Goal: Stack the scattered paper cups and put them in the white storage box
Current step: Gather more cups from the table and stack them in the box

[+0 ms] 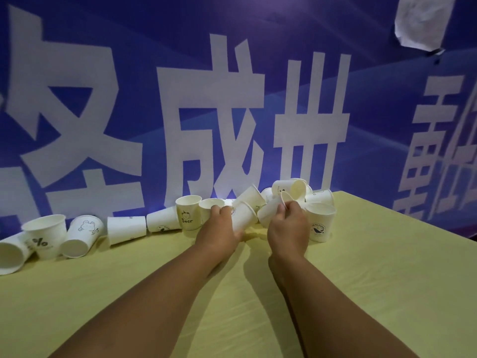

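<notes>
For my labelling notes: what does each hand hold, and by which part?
The left hand grips a tilted paper cup around its side wall; the right hand pinches a second cup at its rim.

The left hand [219, 228] grips a tilted paper cup [245, 214]; the right hand [287, 228] pinches the rim of a second cup [269, 210]. Other cups [126, 229] lie scattered on the yellow table [374, 280].

White paper cups [188, 213] strewn along far edge of yellow table [103, 293]; few upright, most toppled.
</notes>
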Demonstrator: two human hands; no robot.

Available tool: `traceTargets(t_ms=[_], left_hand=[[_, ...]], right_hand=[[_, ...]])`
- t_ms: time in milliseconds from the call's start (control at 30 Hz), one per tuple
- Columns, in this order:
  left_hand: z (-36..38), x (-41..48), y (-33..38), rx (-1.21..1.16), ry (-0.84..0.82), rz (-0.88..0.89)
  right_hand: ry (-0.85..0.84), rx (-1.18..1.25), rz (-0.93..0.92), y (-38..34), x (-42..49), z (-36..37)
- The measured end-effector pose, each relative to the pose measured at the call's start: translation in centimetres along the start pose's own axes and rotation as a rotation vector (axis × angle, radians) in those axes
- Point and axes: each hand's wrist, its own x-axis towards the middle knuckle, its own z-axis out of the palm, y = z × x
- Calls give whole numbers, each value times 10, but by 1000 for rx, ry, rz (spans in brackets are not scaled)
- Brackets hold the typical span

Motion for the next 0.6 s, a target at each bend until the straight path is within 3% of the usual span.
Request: traceTargets(t_ms=[333, 600], left_hand=[[-89, -61, -73, -315, 159, -153], [-178, -118, -152, -343, 319, -260]], right_hand=[[-249, 76, -299, -55, -52, 15], [-442, 216, -384, -117, -128, 55]])
